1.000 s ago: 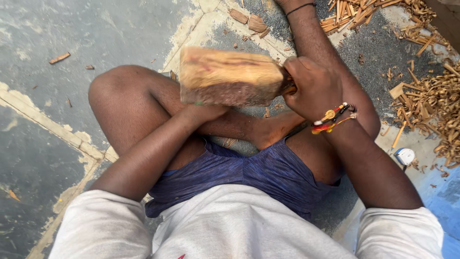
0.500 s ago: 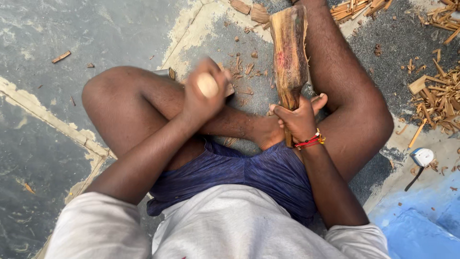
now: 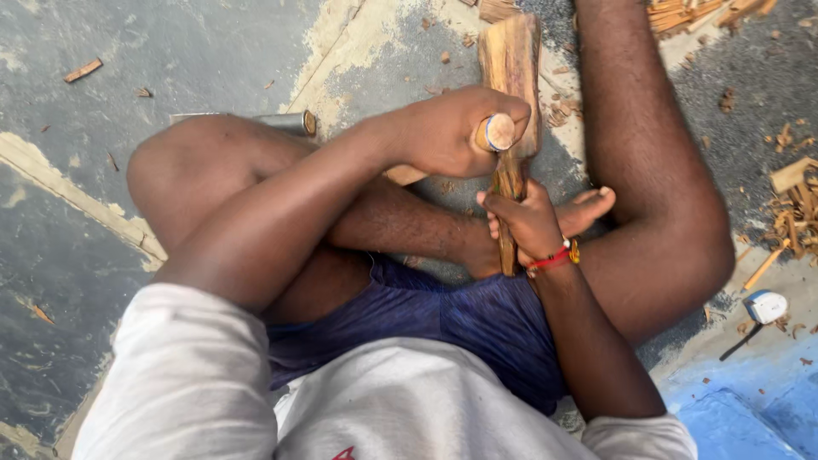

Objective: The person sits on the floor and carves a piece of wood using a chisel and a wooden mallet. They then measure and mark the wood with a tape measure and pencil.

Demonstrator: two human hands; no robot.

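Observation:
I sit on the floor with my legs folded. A long piece of brown wood (image 3: 511, 51) lies lengthwise between my legs, its broad end pointing away from me. My right hand (image 3: 521, 223), with a red thread band on the wrist, grips its narrow near end beside my foot. My left hand (image 3: 443, 132) is closed around a tool with a round wooden handle (image 3: 499, 132) and hovers right over the wood's middle. The tool's working end is hidden under my hand.
A grey metal tube (image 3: 290, 122) lies on the floor behind my left knee. Wood chips and splinters (image 3: 797, 196) are piled at the right and top. A small white-headed object (image 3: 764, 307) rests by a blue surface (image 3: 741, 409) at the lower right.
The wood, held crosswise over my knees a second ago, has been turned to point away from me. My left hand took up the tool and swung it right, onto the wood.

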